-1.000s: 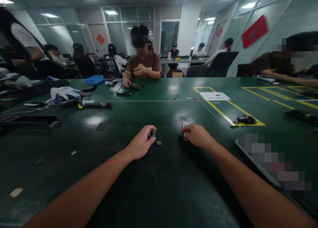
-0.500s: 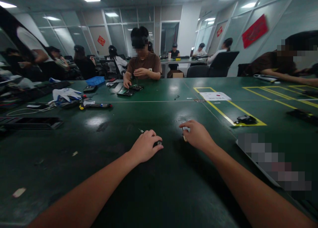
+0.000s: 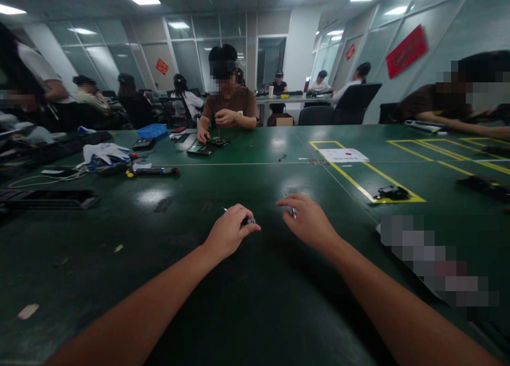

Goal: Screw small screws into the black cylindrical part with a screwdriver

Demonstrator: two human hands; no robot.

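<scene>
Small round part (image 3: 249,221) pinched in left hand (image 3: 229,232) fingertips; right hand (image 3: 308,221) loosely curled over thin metal tool (image 3: 294,213)

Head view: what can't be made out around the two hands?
- Small dark part in left hand: fingers cover most of it; too small to identify.
- Thin metal tool in right hand: only a short tip shows.
- Item on the table by the right forearm: pixelated.
</scene>
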